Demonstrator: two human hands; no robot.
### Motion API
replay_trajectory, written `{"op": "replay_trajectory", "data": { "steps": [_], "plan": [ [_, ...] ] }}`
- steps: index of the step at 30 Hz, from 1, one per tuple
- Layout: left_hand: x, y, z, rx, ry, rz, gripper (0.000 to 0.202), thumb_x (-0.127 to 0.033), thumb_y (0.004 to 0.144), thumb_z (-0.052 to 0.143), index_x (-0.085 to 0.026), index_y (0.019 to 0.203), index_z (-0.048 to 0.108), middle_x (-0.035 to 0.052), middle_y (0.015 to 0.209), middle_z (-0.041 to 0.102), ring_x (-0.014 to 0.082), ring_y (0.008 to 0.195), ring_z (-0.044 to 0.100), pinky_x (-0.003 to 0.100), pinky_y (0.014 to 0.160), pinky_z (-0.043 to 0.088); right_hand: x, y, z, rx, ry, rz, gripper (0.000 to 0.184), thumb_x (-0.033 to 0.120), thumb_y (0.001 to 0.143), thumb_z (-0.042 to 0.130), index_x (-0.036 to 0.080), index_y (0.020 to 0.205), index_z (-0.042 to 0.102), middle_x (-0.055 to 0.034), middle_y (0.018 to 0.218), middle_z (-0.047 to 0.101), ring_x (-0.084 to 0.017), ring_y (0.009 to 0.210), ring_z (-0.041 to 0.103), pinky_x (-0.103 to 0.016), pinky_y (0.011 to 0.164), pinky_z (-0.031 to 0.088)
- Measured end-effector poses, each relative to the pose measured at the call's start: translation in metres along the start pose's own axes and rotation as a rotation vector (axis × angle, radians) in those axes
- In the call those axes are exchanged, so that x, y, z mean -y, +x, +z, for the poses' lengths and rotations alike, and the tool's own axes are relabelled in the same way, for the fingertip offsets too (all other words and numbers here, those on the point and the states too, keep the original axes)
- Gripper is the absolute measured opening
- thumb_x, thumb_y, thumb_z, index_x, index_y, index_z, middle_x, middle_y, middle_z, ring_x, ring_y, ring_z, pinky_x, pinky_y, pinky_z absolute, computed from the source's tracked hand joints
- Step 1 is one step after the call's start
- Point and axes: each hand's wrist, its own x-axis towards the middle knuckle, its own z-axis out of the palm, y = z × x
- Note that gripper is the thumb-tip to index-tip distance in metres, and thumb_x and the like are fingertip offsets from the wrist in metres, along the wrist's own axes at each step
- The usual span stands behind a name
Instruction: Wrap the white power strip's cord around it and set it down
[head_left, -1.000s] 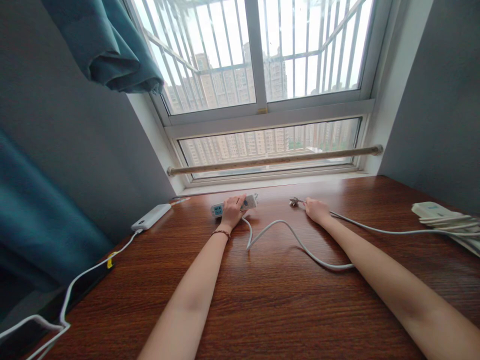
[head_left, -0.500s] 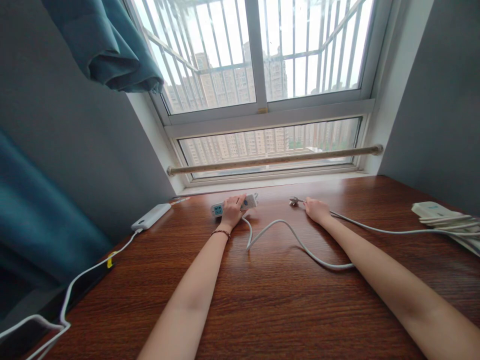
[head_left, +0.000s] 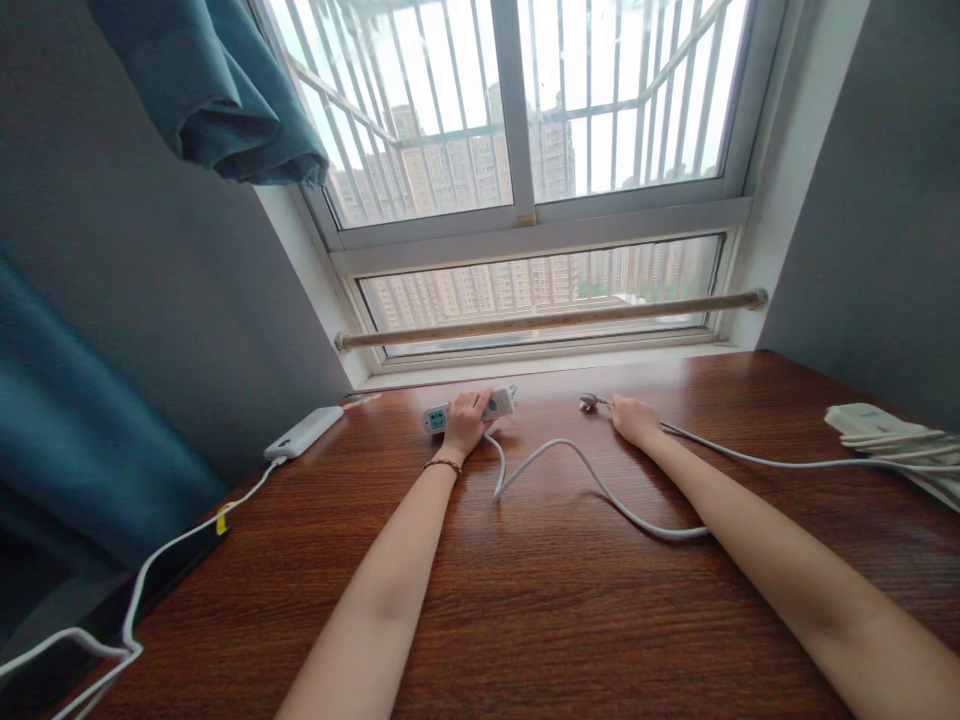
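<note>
My left hand is wrapped over the middle of a white power strip, which has blue socket faces showing at its left end. A white cord leaves the strip and snakes across the wooden tabletop until my right forearm hides it. My right hand is closed round the cord just behind its plug. The plug points left, toward the strip, with a space between the two. Part of the strip lies hidden under my left fingers.
On the left of the wooden table lies a white power bank-like box with a cable. Another white power strip with wound cord sits at the right. Behind are a barred window and a horizontal pipe; a blue curtain hangs left.
</note>
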Motion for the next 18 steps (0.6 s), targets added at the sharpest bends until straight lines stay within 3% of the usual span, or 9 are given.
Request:
{"op": "replay_trajectory", "data": {
  "steps": [18],
  "plan": [
    [0.0012, -0.0004, 0.0024, -0.024, 0.015, 0.009, 0.057, -0.034, 0.077, 0.057, -0.023, 0.13, 0.038, 0.0086, 0.114, 0.055, 0.0259, 0.104, 0.047, 0.041, 0.09, 0.035, -0.0004, -0.0006, -0.0003, -0.018, 0.012, -0.004, 0.033, 0.037, 0.092, 0.03, 0.015, 0.094, 0.054, -0.0124, 0.087, 0.064, -0.03, 0.083, 0.062, -0.039, 0.067, 0.047]
  ]
}}
